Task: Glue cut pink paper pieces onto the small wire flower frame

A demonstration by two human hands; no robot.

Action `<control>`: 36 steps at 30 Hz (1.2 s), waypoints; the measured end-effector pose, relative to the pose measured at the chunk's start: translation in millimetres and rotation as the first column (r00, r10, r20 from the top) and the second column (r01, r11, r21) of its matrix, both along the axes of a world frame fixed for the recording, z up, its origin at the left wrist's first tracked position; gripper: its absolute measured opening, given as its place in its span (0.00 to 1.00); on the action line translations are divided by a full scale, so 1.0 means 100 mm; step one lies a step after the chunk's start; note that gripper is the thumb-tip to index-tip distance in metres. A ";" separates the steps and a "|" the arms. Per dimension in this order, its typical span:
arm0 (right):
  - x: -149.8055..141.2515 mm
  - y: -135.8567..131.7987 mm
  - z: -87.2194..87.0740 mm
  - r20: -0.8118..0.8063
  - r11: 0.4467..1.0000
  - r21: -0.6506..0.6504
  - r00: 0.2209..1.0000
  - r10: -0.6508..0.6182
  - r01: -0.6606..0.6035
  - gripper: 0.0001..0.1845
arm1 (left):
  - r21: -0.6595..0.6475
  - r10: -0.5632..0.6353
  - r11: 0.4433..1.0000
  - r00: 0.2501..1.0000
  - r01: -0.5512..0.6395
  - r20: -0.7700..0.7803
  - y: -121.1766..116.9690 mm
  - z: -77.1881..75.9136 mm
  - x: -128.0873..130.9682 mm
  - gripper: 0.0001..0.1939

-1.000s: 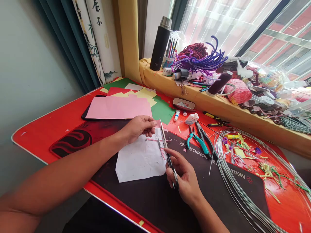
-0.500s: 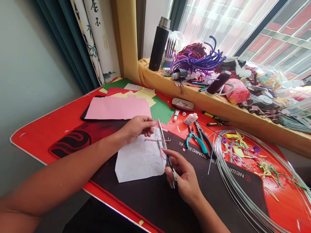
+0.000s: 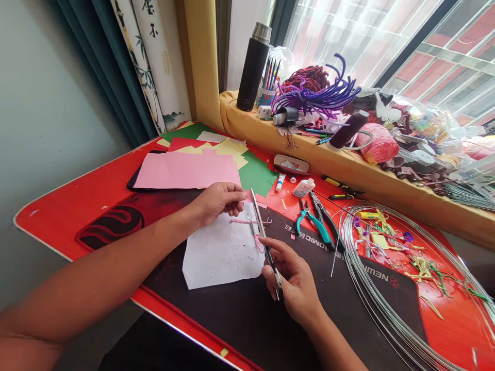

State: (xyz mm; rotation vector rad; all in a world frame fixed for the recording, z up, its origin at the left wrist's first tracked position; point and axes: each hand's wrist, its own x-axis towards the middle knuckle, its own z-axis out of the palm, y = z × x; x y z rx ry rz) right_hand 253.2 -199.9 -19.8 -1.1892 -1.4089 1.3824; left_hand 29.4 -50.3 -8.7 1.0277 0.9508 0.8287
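My right hand [image 3: 292, 278] is wrapped round the handles of a pair of scissors [image 3: 257, 212], whose long blades point up and away from me. Opposite it, my left hand [image 3: 225, 198] pinches a tiny piece of pink paper [image 3: 248, 195] between thumb and fingertips, close against the blade tips. Most of that piece is hidden by the fingers. Beneath both hands a white sheet of paper [image 3: 216, 257] lies on the dark mat. On the sheet rests a small twisted wire figure [image 3: 252, 228] with a loop at the top and pink wrapped limbs.
Behind my left hand lies a pink paper sheet [image 3: 185, 170] over coloured papers. Teal-handled pliers [image 3: 315, 226], a white glue bottle [image 3: 303, 187] and a large wire coil [image 3: 359, 288] are to the right. A black thermos [image 3: 253, 69] stands on the cluttered sill.
The view has shifted very slightly. Both hands, the scissors and the pink piece keep practically the same positions.
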 end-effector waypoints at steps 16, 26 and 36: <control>-0.01 0.00 0.03 -0.021 1.000 0.001 1.000 -0.011 0.011 0.26 | -0.001 -0.001 1.000 1.000 0.001 0.004 -0.01 0.01 0.00 0.16; -0.02 0.00 0.03 -0.010 0.999 0.037 1.000 -0.023 0.023 0.22 | -0.005 0.004 1.000 1.000 -0.004 -0.007 0.00 0.02 0.00 0.14; -0.07 -0.01 0.03 -0.044 0.999 0.017 0.998 -0.050 0.051 0.19 | -0.028 0.008 1.000 1.000 -0.008 -0.005 -0.01 0.02 0.01 0.12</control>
